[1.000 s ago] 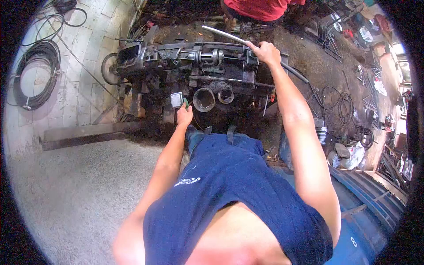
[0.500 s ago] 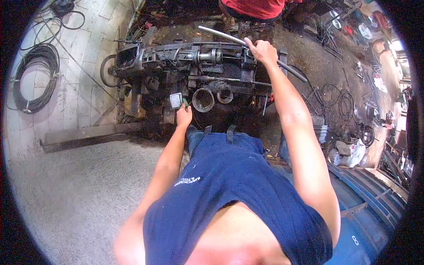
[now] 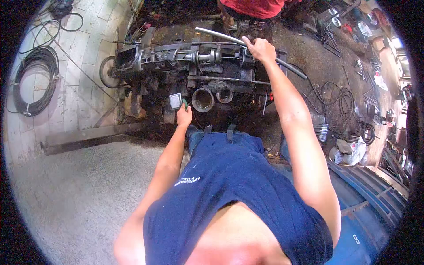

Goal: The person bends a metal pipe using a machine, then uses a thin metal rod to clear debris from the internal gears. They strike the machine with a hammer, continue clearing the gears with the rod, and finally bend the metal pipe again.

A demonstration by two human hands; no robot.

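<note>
My right hand (image 3: 263,50) is closed around a long grey metal tube (image 3: 221,35), holding it slantwise above the far side of a dark, greasy machine (image 3: 168,55). One end of the tube points to the upper left, the other to the lower right. My left hand (image 3: 184,115) is at the machine's near side, its fingers closed at a small green piece (image 3: 185,103). Right beside that piece is a square, pale-faced box (image 3: 175,101). What the left fingers grip is mostly hidden. Two round metal openings (image 3: 203,100) face up to the right of this hand.
A person in a red top (image 3: 256,8) is beyond the machine. A coil of black cable (image 3: 35,81) lies at the left. Loose hoses (image 3: 338,99) and metal scraps cover the dark floor at right. Blue ribbed metal (image 3: 353,221) is at the lower right.
The tube and my right hand have shifted very slightly to the left. My left hand stays at the green piece.
</note>
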